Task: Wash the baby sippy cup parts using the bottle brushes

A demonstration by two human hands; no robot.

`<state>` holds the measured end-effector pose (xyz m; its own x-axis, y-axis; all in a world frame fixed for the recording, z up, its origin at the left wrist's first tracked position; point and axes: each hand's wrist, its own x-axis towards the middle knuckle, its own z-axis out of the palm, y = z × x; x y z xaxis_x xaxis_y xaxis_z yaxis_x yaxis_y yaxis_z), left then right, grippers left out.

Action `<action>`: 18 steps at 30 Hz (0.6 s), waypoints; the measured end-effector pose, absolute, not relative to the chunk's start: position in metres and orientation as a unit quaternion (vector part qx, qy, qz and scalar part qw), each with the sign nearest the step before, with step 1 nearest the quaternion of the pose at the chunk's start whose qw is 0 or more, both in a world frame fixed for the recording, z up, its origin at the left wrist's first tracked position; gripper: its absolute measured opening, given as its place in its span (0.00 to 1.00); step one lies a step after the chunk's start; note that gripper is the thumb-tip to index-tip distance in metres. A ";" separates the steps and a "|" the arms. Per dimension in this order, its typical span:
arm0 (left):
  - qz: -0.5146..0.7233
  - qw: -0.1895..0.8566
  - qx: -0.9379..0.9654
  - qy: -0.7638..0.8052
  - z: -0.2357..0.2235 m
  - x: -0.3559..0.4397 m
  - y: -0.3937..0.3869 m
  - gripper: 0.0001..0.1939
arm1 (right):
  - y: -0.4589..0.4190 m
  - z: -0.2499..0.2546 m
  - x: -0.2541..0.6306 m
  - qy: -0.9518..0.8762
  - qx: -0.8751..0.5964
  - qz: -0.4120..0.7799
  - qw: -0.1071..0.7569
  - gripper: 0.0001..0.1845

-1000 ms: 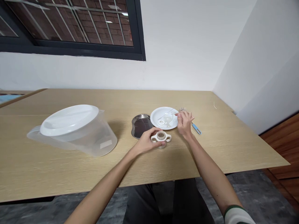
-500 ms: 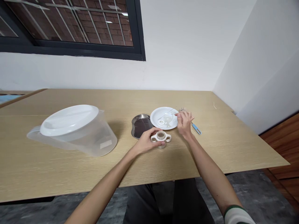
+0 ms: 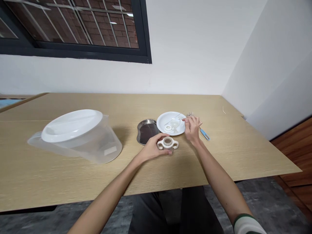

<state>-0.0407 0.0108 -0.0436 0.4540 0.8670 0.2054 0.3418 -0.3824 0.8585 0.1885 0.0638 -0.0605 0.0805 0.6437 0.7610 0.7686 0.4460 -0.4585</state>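
Steadying bottle left-handed, right fingers pinched by plate.
Gripping upright, open-mouthed clear bottle with white two-handled collar (image 3: 168, 141) in left hand (image 3: 153, 148); right hand (image 3: 192, 127) narrow at rim of round white plate (image 3: 161, 119), contents unclear. Any further move calls for level bottle, firm left grip. Near kidney-shaped steel tray (image 3: 147, 132), on wood-grain counter (image 3: 158, 172); behind, white wall (image 3: 190, 55), dark-framed window (image 3: 145, 35).

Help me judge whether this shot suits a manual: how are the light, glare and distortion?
Head view: soft light, with a faint shadow right of the pitcher; small glints on the window; the right corner of the table looks stretched; clear pieces nearly vanish against the plate.
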 end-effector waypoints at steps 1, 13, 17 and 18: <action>0.342 0.374 0.765 0.397 -0.044 -0.040 0.011 0.35 | 0.064 -0.061 0.189 -0.675 -0.522 -0.062 0.517 0.18; 0.338 0.379 0.766 0.394 -0.043 -0.048 0.014 0.37 | 0.041 -0.029 0.178 -0.809 -0.325 0.209 0.442 0.12; 0.337 0.372 0.773 0.388 -0.043 -0.051 0.016 0.38 | 0.036 -0.022 0.175 -0.823 -0.333 0.332 0.320 0.25; 0.337 0.372 0.775 0.384 -0.044 -0.052 0.017 0.38 | 0.036 -0.022 0.175 -0.823 -0.335 0.341 0.305 0.28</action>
